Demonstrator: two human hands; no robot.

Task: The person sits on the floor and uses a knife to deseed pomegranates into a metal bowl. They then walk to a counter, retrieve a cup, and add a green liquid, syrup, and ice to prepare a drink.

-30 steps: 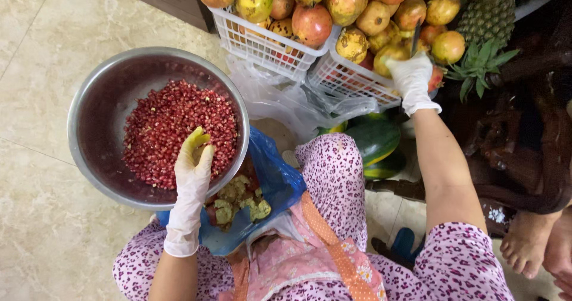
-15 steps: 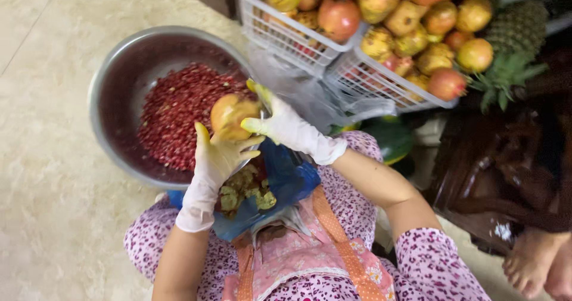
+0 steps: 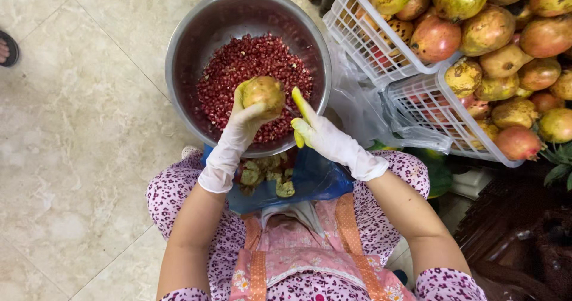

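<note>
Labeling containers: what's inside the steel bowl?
The steel bowl holds a heap of red pomegranate seeds. The left hand with its pomegranate covers part of the heap; what's beneath isn't visible.

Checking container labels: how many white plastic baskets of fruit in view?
2. One basket at top centre beside the metal bowl; the second basket right of it, lower. More may sit beyond the frame.
</note>
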